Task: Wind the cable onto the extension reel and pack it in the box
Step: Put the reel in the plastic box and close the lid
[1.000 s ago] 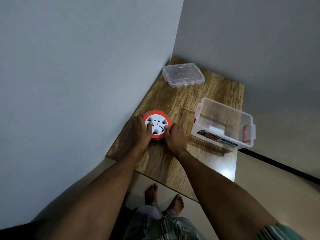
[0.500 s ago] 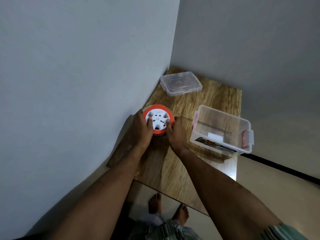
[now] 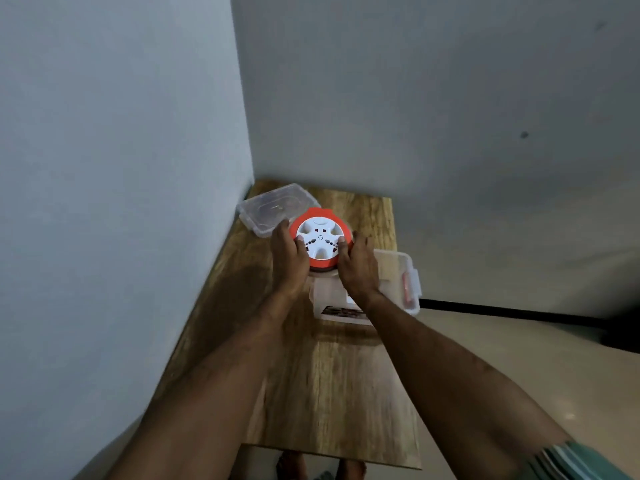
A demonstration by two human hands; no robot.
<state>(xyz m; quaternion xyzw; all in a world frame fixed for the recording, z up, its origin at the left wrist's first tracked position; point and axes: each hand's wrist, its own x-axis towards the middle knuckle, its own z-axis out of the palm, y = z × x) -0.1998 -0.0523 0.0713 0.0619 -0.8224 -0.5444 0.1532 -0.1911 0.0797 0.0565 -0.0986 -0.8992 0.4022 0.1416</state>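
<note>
1. The extension reel [image 3: 319, 239] was sitting on the table [image 3: 332, 393] a second ago, close to the left wall; it is now up in the air, carried to the right and away from the person, so that it hangs over the near-left corner of the clear box [image 3: 398, 271].
2. Half a second ago it had only just come off the wood, with the box well to its right; now the reel's lower edge overlaps the box's rim in the view.
3. The clear lid [image 3: 273, 211] has stayed in the far-left corner of the table, and the reel now covers its right edge from this angle.
4. The left hand [image 3: 289, 261] grips the reel's left side, thumb lying across the white socket face, the other fingers curled round the orange rim.
5. The right hand [image 3: 358, 268] mirrors it on the right side, thumb on the white face and fingers wrapped behind the rim, where I cannot see them.
6. Both forearms reach forward side by side, wrists nearly level, the right one passing above the box.
7. The reel's white face tilts toward the person; no loose cable shows.
</note>
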